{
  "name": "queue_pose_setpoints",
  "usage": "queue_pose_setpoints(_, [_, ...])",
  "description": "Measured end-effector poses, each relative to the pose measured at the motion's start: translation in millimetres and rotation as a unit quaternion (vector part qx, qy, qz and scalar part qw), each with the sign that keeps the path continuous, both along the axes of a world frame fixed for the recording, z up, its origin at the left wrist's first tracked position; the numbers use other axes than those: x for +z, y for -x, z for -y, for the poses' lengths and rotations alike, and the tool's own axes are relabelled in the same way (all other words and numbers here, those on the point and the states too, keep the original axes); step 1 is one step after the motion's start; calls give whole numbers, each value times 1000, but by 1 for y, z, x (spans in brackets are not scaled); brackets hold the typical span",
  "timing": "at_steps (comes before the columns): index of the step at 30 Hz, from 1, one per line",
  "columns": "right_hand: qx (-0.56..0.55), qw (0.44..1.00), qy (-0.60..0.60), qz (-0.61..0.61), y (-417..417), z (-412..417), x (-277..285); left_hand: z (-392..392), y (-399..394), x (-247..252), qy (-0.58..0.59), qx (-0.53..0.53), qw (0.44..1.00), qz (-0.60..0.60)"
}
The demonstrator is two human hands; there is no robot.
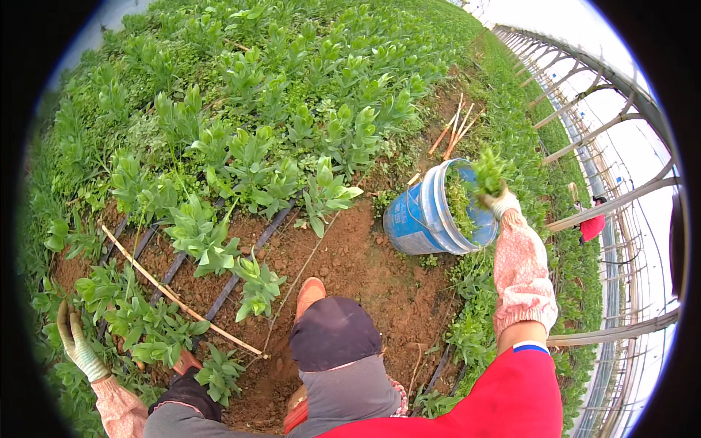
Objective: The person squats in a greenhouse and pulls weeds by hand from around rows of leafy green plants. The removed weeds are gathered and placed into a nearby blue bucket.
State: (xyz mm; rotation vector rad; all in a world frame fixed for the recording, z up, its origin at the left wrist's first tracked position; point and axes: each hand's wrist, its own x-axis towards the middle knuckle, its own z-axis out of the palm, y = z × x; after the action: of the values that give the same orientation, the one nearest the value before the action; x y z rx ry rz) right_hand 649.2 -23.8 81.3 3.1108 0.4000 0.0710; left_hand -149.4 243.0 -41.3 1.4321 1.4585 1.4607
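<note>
My right hand (504, 203), in a pale work glove, grips a bunch of green weeds (489, 171) at the mouth of a blue plastic bucket (408, 219). The bucket leans over on the soil, and pulled greenery (459, 205) lies inside it. At the far left, my left hand (78, 344) wears a glove with a light green cuff. Its fingers are apart, beside the leafy crop plants (148, 323), and nothing shows in them. Pink patterned sleeve covers (523, 268) reach up both forearms.
Black drip lines (249, 263) and a thin wooden stick (181, 298) cross the reddish soil near my legs. More sticks (454, 128) lie beyond the bucket. Wooden greenhouse posts (586, 213) line the right side. Another person (592, 225) in red is farther off.
</note>
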Motion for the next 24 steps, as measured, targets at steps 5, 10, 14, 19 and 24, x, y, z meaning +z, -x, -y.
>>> queue_pose_setpoints(5, [143,982,-88,-91,-36,31,-70,29,-73,58,84,-141,982,-89])
queue_pose_setpoints(10, [196,916,-163,-308,80,-36,-91,31,-154,56,308,-320,895,-33])
queue_pose_setpoints(14, [463,788,-123,-387,183,-115,-126,11,-176,-14,362,-301,882,-32])
queue_pose_setpoints(19, [510,712,-88,-474,255,-210,-198,-46,-223,-71,300,-285,886,-211])
queue_pose_setpoints(24, [483,706,-183,-485,298,-300,-267,-64,-243,-98,152,-411,855,-277])
